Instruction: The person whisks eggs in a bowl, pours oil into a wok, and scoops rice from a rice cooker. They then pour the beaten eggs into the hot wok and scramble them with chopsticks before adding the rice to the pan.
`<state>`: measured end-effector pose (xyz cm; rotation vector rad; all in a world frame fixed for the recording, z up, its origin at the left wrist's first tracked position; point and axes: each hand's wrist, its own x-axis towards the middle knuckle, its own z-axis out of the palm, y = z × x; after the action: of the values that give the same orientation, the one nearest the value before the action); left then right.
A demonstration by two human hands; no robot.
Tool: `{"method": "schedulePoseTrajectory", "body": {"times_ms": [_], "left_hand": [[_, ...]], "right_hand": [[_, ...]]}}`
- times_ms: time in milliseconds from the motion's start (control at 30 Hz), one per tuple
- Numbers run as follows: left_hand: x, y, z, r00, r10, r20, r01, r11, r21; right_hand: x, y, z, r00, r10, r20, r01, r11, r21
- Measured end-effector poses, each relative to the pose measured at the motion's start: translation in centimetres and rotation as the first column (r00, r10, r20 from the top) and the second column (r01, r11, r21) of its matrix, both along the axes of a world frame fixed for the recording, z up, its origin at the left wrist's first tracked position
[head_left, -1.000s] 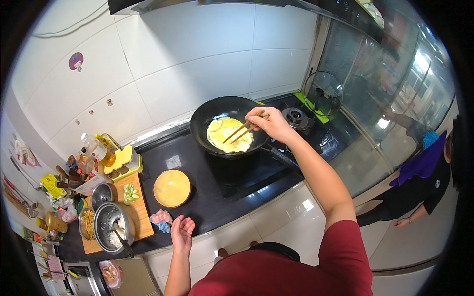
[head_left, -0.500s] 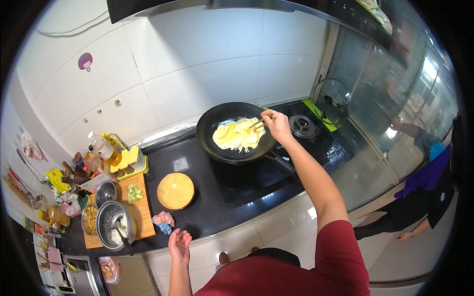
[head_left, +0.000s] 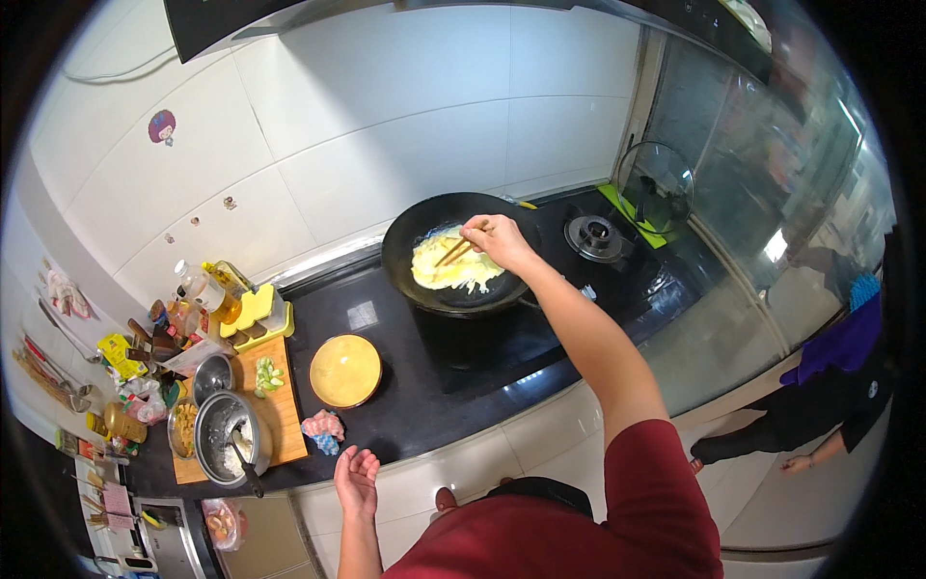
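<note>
- Head view, with the black wok (head_left: pixel 461 253) as the landmark: it sits on the dark surface (head_left: pixel 453 372), and a flat yellow layer of egg (head_left: pixel 453 272) covers its bottom.
- Your right hand (head_left: pixel 499 241) hangs over the wok's right half, fingers clenched around a pair of wooden chopsticks (head_left: pixel 453 253).
- The chopstick tips slant down and to the left from that hand and reach the egg near the middle of the wok.
- Your left hand (head_left: pixel 356 477) is well apart from the wok, down at the near edge of the surface; it is released, palm up, fingers loosely curled, grasping nothing.
- Just beyond that hand lies a small crumpled pink and blue cloth (head_left: pixel 323 428).
- Between the cloth and the wok stands a round plate (head_left: pixel 345 371) with a yellow disc on it, near the wok's lower left.
- Left of the plate, farther from the wok, is a wooden cutting board (head_left: pixel 280 410) with chopped green bits; a metal bowl (head_left: pixel 224 448) with a utensil in it rests on the board's near end.
- Behind the board, bottles and yellow containers (head_left: pixel 253 307) stand against the white tiled wall.
- Right of the wok is an unused gas burner (head_left: pixel 595 236), and beyond it a glass lid (head_left: pixel 656 183) stands upright.
- Far right of the wok, below the surface, another person in dark clothes (head_left: pixel 820 415) is partly visible.
</note>
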<state>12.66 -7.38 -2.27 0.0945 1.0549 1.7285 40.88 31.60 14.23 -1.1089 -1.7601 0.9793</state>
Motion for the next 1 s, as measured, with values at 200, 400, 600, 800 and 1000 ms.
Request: {"method": "schedulePoseTrajectory", "body": {"times_ms": [200,400,600,800,1000], "left_hand": [[1.1,1.5,0.3,0.999,-0.036,0.002,0.036,0.999,0.004],[2.2,2.8,0.0,0.997,-0.080,0.009,0.080,0.997,0.013],[1.8,2.0,0.0,0.998,-0.061,0.001,0.061,0.998,0.003],[1.2,1.4,0.0,1.000,-0.029,0.002,0.029,1.000,-0.003],[1.8,2.1,0.2,0.999,-0.041,0.005,0.041,0.999,0.022]], "right_hand": [[5.1,-3.3,5.7,0.977,0.069,0.200,-0.055,0.996,-0.073],[6.9,0.1,1.7,0.947,-0.261,0.187,0.219,0.951,0.217],[1.6,3.0,-2.1,0.966,-0.239,-0.099,0.238,0.971,-0.019],[-0.6,-0.3,0.5,0.999,0.044,-0.009,-0.045,0.997,-0.059],[5.0,-4.7,7.2,0.974,0.056,0.218,-0.053,0.998,-0.018]]}}
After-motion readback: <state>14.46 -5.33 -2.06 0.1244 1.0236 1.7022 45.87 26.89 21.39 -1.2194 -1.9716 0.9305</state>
